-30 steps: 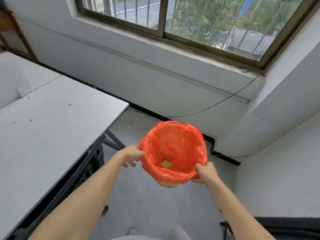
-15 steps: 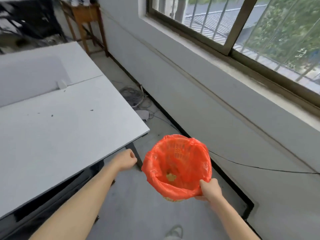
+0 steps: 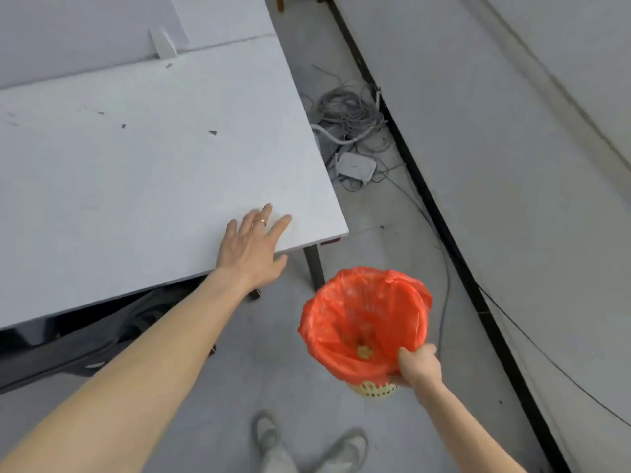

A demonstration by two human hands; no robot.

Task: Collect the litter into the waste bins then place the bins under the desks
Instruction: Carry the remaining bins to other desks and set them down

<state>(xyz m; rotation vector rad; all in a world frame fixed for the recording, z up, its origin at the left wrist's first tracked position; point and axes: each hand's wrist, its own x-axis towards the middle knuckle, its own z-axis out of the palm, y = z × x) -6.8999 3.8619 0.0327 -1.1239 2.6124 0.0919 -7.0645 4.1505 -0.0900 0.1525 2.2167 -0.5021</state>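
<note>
A small yellow basket-weave waste bin [image 3: 374, 390] lined with an orange plastic bag [image 3: 362, 315] hangs above the floor. My right hand [image 3: 418, 365] grips its near rim. A yellowish scrap of litter [image 3: 363, 351] lies at the bottom of the bag. My left hand [image 3: 252, 247] rests flat with fingers spread on the corner of the white desk [image 3: 136, 172], left of the bin. A dark desk leg [image 3: 314, 268] stands just behind the bin.
A tangle of grey cables [image 3: 348, 114] and a white router [image 3: 355, 165] lie on the floor beyond the desk corner. The wall with a black skirting strip [image 3: 444, 227] runs along the right. My shoes [image 3: 307, 442] are below. Dark specks [image 3: 212, 132] dot the desk.
My left hand let go of the bin rim and moved up onto the desk corner, opening flat. The view swung left and down; the bin now hangs from my right hand alone.
</note>
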